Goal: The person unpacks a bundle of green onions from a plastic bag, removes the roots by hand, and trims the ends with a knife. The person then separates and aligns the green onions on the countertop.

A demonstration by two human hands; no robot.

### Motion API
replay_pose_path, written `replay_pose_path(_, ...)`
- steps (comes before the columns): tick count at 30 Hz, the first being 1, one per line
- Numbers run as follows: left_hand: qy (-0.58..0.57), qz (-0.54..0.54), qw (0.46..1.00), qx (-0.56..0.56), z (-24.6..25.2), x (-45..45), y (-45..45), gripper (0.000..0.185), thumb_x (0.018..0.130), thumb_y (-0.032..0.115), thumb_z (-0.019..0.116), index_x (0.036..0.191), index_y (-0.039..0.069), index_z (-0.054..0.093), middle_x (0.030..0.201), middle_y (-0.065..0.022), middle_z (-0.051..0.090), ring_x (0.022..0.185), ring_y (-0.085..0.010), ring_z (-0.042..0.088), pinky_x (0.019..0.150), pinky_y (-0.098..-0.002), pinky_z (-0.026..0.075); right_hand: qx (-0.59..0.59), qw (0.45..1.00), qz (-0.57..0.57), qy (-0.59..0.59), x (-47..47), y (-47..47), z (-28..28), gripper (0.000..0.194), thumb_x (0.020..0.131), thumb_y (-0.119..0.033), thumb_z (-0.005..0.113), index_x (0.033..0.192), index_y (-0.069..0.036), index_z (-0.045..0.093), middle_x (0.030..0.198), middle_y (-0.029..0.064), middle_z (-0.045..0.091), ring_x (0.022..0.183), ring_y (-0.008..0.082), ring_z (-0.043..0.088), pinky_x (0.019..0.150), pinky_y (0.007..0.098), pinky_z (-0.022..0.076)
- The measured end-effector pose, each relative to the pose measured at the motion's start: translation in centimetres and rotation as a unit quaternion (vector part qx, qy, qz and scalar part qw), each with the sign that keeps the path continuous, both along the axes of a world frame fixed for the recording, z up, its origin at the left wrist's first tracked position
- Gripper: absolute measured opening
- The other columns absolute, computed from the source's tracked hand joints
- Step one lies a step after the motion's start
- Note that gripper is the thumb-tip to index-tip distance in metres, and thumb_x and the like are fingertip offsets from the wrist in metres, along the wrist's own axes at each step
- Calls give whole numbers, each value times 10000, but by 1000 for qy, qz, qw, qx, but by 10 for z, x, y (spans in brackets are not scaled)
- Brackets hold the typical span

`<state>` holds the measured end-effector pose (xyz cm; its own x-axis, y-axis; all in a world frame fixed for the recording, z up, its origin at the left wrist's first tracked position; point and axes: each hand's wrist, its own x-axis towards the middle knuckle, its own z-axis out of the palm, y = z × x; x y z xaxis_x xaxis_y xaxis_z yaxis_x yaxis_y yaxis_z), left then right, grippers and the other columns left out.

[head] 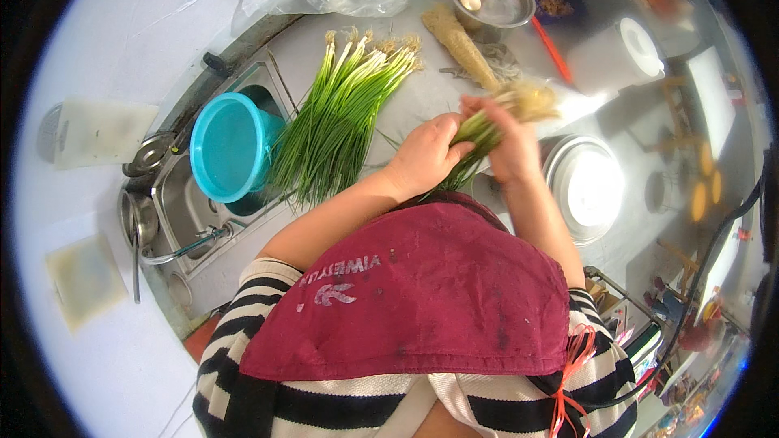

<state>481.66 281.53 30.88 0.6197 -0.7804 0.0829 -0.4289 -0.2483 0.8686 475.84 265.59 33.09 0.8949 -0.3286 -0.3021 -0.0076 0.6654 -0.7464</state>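
A bunch of green onions (471, 137) is held between my two hands in front of the maroon apron. My left hand (426, 149) grips its green stalks, thumb pointing right. Around the paler part near the root end wraps my right hand (508, 140). The roots are blurred and point to the upper right. Left of my hands, a larger pile of green onions (350, 115) lies on the counter (377, 30), roots away from me and leaf tips towards me. Just beyond my right hand rests a tan, brush-like bundle (459, 42).
A blue bucket (228, 149) stands over the steel sink (188, 194) at left. Two eggs sit in a metal bowl (508, 3) at the back. A white plastic jug (614, 58), a red-handled tool (552, 48) and a round metal lidded pot (587, 188) are on the right.
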Motion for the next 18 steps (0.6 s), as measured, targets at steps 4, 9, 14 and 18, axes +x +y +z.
replay_pose_path(4, 79, -133, 977, 144, -24, 25, 35, 440, 877, 303, 646, 1181, 1, 548, 1095, -228, 620, 1054, -394, 578, 908, -421, 456, -88, 976, -197, 0, -28, -63, 37, 262, 919, -264, 587, 996, -13, 579, 876, 116, 639, 813, 245, 613, 761, 391, 502)
replay_pose_path(9, 94, 84, 975, 182, -52, 115, 54, 276, 923, 287, 590, 1045, 56, 681, 989, -107, 691, 916, -191, 636, 821, -315, 487, -64, 977, -196, -53, -63, -118, 68, 127, 921, -167, 579, 926, -48, 535, 804, 55, 533, 724, 188, 531, 727, 351, 479)
replay_pose_path(14, -152, 182, 915, 327, -93, 169, -4, 357, 862, 362, 620, 1030, 55, 690, 1054, -151, 670, 979, -332, 629, 830, -406, 504, -44, 981, -181, 48, -58, -92, 38, 159, 871, -136, 648, 936, -21, 558, 774, 85, 603, 671, 212, 604, 639, 343, 523)
replay_pose_path(18, -159, 203, 868, 424, -110, 172, -29, 416, 781, 365, 678, 1072, 68, 673, 1121, -145, 639, 1047, -328, 605, 879, -415, 493, -42, 984, -143, 97, -56, -68, 26, 182, 852, -122, 662, 955, -10, 561, 763, 90, 609, 654, 212, 618, 580, 332, 520)
